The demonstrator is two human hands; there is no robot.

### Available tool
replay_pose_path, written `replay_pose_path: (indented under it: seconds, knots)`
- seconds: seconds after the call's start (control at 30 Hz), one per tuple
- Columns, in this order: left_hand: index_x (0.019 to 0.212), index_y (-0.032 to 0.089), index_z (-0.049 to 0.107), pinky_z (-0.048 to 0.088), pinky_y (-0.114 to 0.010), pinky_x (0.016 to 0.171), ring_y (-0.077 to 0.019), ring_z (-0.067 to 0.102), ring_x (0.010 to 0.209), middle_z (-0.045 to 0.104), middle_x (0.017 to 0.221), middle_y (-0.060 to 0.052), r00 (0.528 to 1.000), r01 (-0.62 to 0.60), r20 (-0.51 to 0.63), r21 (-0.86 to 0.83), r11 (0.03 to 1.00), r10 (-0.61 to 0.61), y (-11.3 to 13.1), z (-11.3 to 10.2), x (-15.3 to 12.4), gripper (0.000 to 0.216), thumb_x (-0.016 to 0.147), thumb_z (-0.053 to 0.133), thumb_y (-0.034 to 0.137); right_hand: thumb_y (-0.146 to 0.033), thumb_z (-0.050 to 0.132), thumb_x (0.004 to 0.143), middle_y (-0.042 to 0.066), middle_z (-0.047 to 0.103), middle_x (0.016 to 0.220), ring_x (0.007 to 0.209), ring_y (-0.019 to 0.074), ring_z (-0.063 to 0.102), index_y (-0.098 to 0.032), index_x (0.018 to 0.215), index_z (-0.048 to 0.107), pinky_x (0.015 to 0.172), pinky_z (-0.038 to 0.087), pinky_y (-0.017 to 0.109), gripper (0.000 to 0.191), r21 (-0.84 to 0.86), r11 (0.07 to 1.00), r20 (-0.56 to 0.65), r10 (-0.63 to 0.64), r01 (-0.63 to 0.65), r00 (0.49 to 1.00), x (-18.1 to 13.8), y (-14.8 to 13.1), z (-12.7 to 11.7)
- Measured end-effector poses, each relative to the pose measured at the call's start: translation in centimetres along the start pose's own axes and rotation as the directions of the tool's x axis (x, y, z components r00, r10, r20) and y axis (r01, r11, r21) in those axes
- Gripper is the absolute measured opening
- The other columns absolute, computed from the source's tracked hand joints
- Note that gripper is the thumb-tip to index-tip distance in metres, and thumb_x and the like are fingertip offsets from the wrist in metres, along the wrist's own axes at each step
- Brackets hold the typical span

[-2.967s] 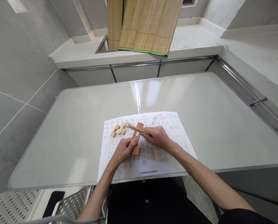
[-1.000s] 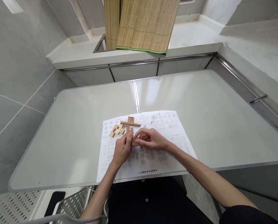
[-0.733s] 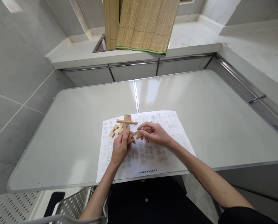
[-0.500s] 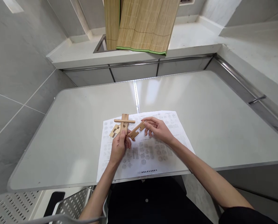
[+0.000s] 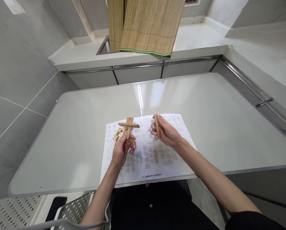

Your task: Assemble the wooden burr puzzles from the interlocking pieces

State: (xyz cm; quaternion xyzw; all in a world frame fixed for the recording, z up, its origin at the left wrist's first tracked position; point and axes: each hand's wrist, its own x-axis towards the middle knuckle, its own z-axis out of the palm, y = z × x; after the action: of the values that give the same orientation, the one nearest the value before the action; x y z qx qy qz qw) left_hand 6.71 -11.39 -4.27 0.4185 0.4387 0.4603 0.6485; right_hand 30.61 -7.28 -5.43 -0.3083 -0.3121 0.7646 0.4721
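Note:
My left hand [image 5: 122, 148] pinches the near end of a cross-shaped pair of joined wooden puzzle pieces [image 5: 128, 125]. One flat slat points away from me and the other lies crosswise through it. In my right hand [image 5: 166, 130], a separate wooden puzzle piece [image 5: 157, 127] stands nearly edge-on between thumb and fingers, so its notches are hidden. The two hands are apart. Beside the cross, to its left, notched wooden pieces [image 5: 118, 134] rest on a printed sheet of paper [image 5: 152, 172] covered in small diagrams.
The sheet lies on a pale folding table [image 5: 85, 108] with a centre seam. Beyond it are a white counter [image 5: 195, 38] and a hanging bamboo mat [image 5: 150, 28]. Perforated baskets [image 5: 73, 209] sit below the table's near left edge.
My right hand has pulled its notched piece away to the right from the left hand and turned it edge-on. The cross in my left hand has tilted slightly.

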Motion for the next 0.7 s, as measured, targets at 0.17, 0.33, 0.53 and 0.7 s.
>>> replay_pose_path:
  seconds: [0.17, 0.33, 0.53, 0.7]
  knots:
    - [0.087, 0.016, 0.066, 0.038, -0.025, 0.046, -0.011, 0.047, 0.045, 0.061, 0.06, 0.0, 0.999, 0.045, -0.011, -0.04, 0.998, -0.045, 0.07, -0.04, 0.1, 0.044, 0.098, 0.055, 0.058, -0.062, 0.058, 0.101, -0.009, 0.049, 0.06, 0.044, 0.0082, 0.029, -0.026, 0.105, 0.058, 0.04, 0.023, 0.021, 0.036, -0.132, 0.989, 0.036, 0.07, -0.065, 0.997, -0.38, -0.33, 0.41]
    - [0.088, 0.018, 0.067, 0.034, -0.024, 0.045, -0.0096, 0.044, 0.043, 0.059, 0.058, 0.001, 0.997, 0.058, -0.034, -0.116, 0.992, -0.062, 0.23, -0.23, 0.24, 0.039, 0.099, 0.055, 0.054, -0.045, 0.071, 0.097, 0.004, 0.065, 0.093, 0.072, 0.0133, 0.055, -0.02, 0.115, 0.064, 0.061, 0.045, 0.026, 0.031, -0.054, 0.998, 0.056, 0.036, -0.033, 0.998, -0.19, -0.09, 0.72]
    - [0.084, 0.018, 0.065, 0.034, -0.024, 0.046, -0.0091, 0.042, 0.041, 0.057, 0.055, 0.002, 0.99, 0.129, 0.064, -0.116, 0.985, -0.122, 0.36, -0.12, 0.14, 0.04, 0.099, 0.055, 0.053, -0.053, 0.062, 0.102, 0.0, 0.066, 0.084, 0.053, 0.0092, 0.041, -0.025, 0.127, 0.062, 0.046, 0.027, 0.024, 0.038, -0.182, 0.983, 0.133, 0.06, -0.035, 0.989, -0.37, 0.09, 0.54]
    - [0.087, 0.015, 0.068, 0.037, -0.024, 0.046, -0.0113, 0.049, 0.046, 0.061, 0.058, -0.002, 0.96, 0.211, 0.201, -0.053, 0.976, -0.197, 0.15, 0.17, 0.04, 0.046, 0.099, 0.057, 0.058, -0.056, 0.06, 0.103, -0.004, 0.062, 0.076, 0.047, 0.0077, 0.036, -0.025, 0.129, 0.061, 0.046, 0.026, 0.024, 0.041, -0.235, 0.972, 0.226, 0.042, 0.013, 0.973, -0.59, 0.23, 0.7]
